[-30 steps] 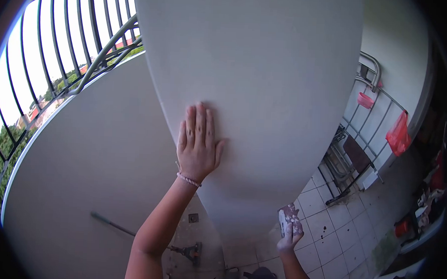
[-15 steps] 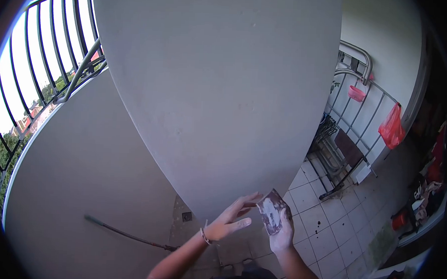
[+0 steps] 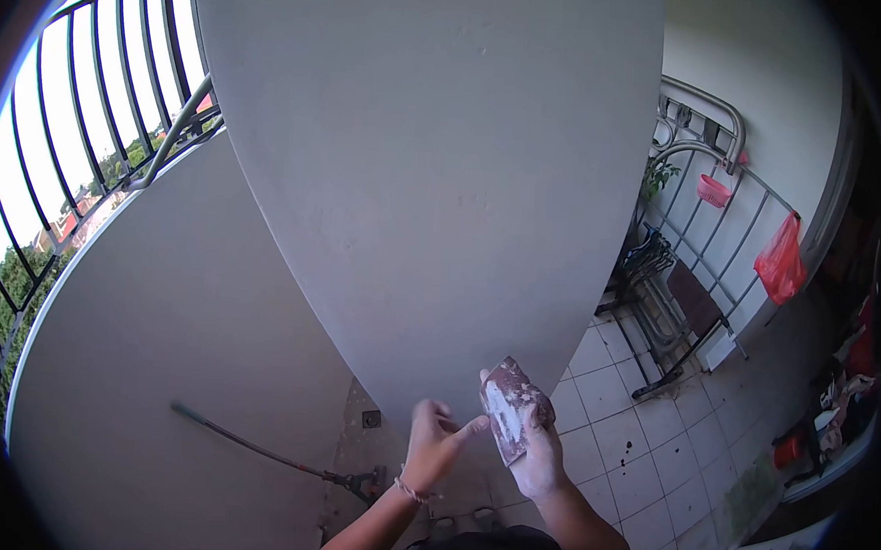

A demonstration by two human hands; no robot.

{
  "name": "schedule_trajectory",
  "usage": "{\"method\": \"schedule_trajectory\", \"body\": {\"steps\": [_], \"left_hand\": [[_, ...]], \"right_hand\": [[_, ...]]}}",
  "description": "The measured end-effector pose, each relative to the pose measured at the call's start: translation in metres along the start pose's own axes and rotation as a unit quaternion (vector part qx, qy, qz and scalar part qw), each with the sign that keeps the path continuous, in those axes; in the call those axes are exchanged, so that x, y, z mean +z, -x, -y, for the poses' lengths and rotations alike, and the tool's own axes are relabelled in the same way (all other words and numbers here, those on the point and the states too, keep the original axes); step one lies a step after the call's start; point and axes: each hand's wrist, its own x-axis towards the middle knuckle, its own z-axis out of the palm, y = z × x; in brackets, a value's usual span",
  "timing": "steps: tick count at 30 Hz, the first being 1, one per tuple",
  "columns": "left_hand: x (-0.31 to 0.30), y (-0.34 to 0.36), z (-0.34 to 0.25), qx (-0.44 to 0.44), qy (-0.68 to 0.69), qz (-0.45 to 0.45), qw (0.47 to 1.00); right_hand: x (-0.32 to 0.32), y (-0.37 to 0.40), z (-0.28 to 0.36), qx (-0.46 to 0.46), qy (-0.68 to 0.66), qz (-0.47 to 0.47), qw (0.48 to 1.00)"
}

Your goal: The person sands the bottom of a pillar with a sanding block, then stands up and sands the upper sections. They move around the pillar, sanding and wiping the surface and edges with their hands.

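My right hand (image 3: pixel 538 462) is closed around a dark reddish-brown piece of sandpaper (image 3: pixel 504 415), its face coated with white dust. White powder also covers the thumb and palm of that hand. Just left of the sandpaper is my left hand (image 3: pixel 434 438), with nothing in it. Its fingers are loosely bent, and the thumb stretches toward the sheet's edge, apart from the fingers. A braided bracelet circles the left wrist. Both hands are low in front of a grey-white wall column (image 3: pixel 435 176).
A long-handled tool (image 3: pixel 246 443) leans along the low wall (image 3: pixel 164 302) at left, below black railings (image 3: pixel 95 93). To the right stand a metal rack (image 3: pixel 693 237) with a pink basket (image 3: pixel 713 192) and a red plastic bag (image 3: pixel 781 260). Dark spots mark the tiled floor (image 3: pixel 600 459).
Both hands have shifted slightly left, the sandpaper moving with the right one. The left hand's fingers, earlier stretched out behind the sheet, are now drawn back and bent.
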Motion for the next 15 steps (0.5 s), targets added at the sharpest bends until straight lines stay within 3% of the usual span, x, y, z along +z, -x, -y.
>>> {"method": "schedule_trajectory", "body": {"steps": [1,2,4,5,6,7,8,12,15], "left_hand": [[0.001,0.011,-0.015,0.067,-0.096,-0.083,0.990],[-0.006,0.013,-0.040,0.195,-0.158,-0.137,0.958],[-0.036,0.023,-0.106,0.342,-0.230,-0.199,0.889],[-0.057,0.031,-0.135,0.436,-0.317,-0.247,0.805],[-0.068,0.035,-0.152,0.521,-0.226,-0.336,0.751],[-0.079,0.043,-0.175,0.576,-0.217,-0.465,0.636],[-0.090,0.055,-0.202,0.623,-0.215,-0.499,0.562],[-0.105,0.105,-0.292,0.726,-0.306,-0.425,0.446],[-0.111,0.103,-0.295,0.758,-0.303,-0.423,0.393]], "right_hand": [[0.002,0.001,0.001,-0.010,-0.005,-0.005,1.000],[0.007,0.000,0.004,-0.020,-0.010,-0.010,1.000],[0.026,0.002,0.024,-0.033,0.007,-0.051,0.998],[0.025,-0.002,0.025,-0.069,0.024,-0.043,0.996],[0.019,-0.007,0.025,-0.103,0.041,-0.034,0.993],[0.016,-0.009,0.027,-0.135,0.057,-0.025,0.989],[0.014,-0.009,0.030,-0.130,0.069,-0.043,0.988],[0.020,-0.011,0.033,-0.140,0.114,-0.071,0.981],[0.009,-0.007,0.022,-0.132,0.150,-0.119,0.973]]}}
